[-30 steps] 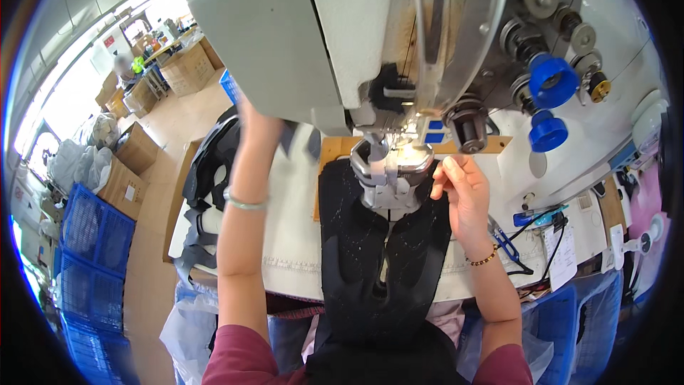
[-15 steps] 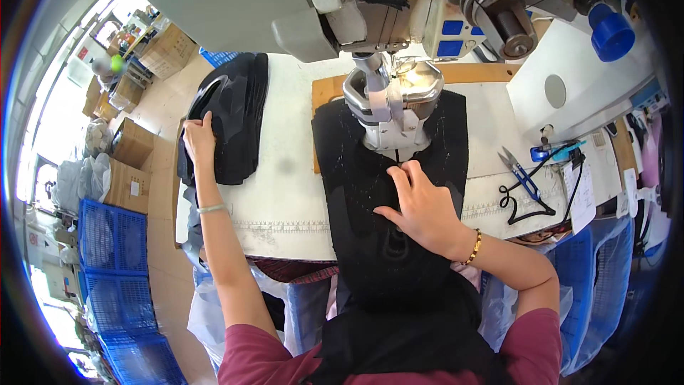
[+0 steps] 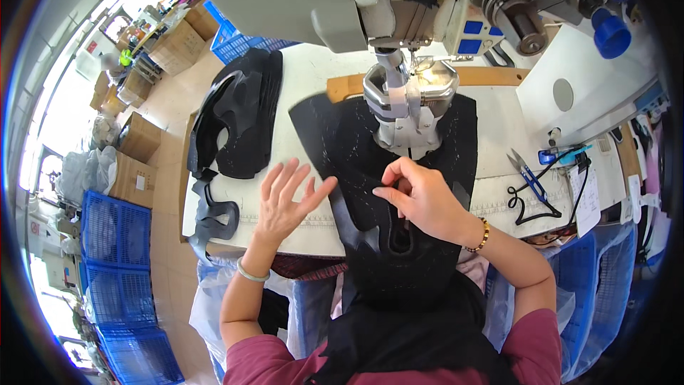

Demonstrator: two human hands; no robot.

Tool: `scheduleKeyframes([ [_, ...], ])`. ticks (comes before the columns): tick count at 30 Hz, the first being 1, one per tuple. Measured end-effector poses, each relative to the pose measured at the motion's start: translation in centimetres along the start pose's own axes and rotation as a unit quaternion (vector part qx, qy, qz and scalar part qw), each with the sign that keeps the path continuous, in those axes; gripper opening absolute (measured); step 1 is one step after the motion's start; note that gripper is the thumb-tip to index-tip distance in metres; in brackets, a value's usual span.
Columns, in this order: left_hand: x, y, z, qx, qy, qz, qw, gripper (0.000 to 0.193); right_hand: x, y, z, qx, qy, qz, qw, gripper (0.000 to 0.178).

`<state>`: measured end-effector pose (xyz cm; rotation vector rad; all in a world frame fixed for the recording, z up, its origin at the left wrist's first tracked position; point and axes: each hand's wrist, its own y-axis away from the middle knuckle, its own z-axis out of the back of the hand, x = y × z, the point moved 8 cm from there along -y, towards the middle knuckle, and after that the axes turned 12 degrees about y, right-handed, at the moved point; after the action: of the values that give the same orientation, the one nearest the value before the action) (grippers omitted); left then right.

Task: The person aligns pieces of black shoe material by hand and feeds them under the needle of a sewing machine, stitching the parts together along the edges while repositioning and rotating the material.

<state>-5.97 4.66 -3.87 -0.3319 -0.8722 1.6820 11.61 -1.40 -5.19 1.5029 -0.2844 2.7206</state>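
Note:
A black shoe-upper piece (image 3: 356, 171) lies over the post of the sewing machine (image 3: 410, 110) and hangs toward my lap. My right hand (image 3: 420, 196) pinches the black fabric just below the post. My left hand (image 3: 288, 199) hovers with fingers spread over the white table (image 3: 285, 135), close to the piece's left edge and holding nothing. A stack of black cut pieces (image 3: 239, 125) rests at the table's left side.
Blue-handled snips (image 3: 526, 175) and a black cord lie at the right. Blue crates (image 3: 114, 242) and cardboard boxes (image 3: 135, 142) stand on the floor at the left. Clear plastic bags hang under the table's front edge. Blue knobs (image 3: 613, 32) sit on the machine head.
My left hand left the stack of black pieces at the left and came to the upper's left edge. My right hand went from flat on the fabric to pinching it.

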Motion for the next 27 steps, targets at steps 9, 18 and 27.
scheduleKeyframes([
  [9,-0.9,-5.6,3.3,-0.191,0.061,-0.042,0.979,0.030,3.9,-2.0,6.1,-0.091,-0.229,-0.006,0.969,0.023],
  [18,-3.2,-12.9,2.0,-0.071,0.311,-0.034,0.947,0.056,0.8,-1.1,10.7,-0.155,-0.311,-0.021,0.938,0.010],
  [27,-3.9,-15.1,0.5,-0.053,0.266,-0.041,0.962,0.060,-1.5,-2.4,12.3,-0.180,-0.370,0.015,0.911,0.013],
])
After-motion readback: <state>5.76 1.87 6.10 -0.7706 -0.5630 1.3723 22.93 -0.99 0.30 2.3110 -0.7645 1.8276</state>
